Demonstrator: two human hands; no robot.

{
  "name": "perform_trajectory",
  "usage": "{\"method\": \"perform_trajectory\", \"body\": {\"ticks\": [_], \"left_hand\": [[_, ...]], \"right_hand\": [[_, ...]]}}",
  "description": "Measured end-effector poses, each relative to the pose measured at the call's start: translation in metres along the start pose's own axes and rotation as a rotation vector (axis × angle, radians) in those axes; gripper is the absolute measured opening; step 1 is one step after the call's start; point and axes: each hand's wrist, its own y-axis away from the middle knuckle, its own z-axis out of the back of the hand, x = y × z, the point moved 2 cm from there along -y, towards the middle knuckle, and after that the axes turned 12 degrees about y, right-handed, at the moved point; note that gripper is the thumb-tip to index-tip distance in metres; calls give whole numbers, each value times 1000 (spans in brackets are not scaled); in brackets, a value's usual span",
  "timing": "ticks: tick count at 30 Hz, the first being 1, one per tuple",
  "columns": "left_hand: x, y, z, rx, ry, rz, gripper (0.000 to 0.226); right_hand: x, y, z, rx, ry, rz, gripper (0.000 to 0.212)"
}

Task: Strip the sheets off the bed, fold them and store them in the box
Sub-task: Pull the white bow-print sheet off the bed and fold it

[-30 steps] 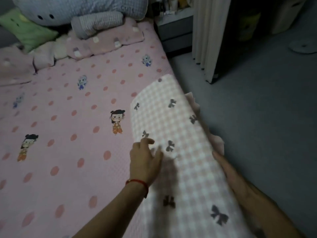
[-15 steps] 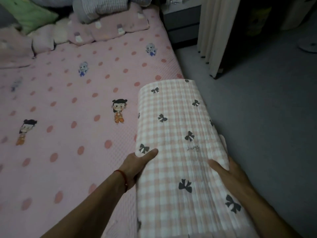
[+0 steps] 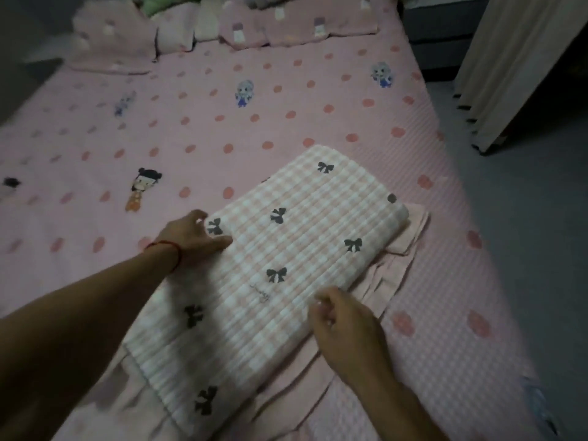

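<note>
Head view: folding step in hand, judging by layout. Pink-and-white checked quilted sheet with black bow print [image 3: 286,265] lies folded into a long thick rectangle on the pink polka-dot bedcover with cartoon figures [image 3: 191,122], running diagonally, with its far end beyond the fingertips of both hands. Left hand [image 3: 194,240] sits at the left long edge of the bundle, fingers bent, thumb lying over the top layer, other fingers at or under the edge; looks like a pinch on the edge, though blur keeps it uncertain. Right hand [image 3: 343,323] is at the right long edge, fingers loosely curled, tips at the fabric; can't tell if it grips or just touches. A plain pink ruffled layer [image 3: 394,268] sticks out from under the bundle on the right-hand side, just beyond the right fingertips.

Sheet looks thick, soft, ribbed by the quilting, edges roughly squared, top face flat.

Next move, probably: one more fold end-to-end or lift the bundle whole; needs both hands under or around the long edges so the layers don't slide apart. Storage box not in view. Pink pillows [image 3: 286,27] lie far beyond the fingers at the bedhead.
</note>
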Motion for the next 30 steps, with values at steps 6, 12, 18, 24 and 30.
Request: {"method": "perform_trajectory", "body": {"ticks": [6,12,18,24,30], "left_hand": [[18,26,-115,-142,-259,-156,68],[31,12,-134,-234,-174,-211,70],[33,-10,-149,-211,-159,-176,75],[33,-12,-151,-165,-202,-134,76],[37,-17,-155,-180,-208,-141,74]], "right_hand": [[9,-151,4,-49,593,22,75],[-27,-204,-43,114,682,-97,81],[-33,-220,-59,8,723,-73,84],[-24,-239,-17,-5,803,81,80],[-44,-327,42,174,353,-146,107]]}}
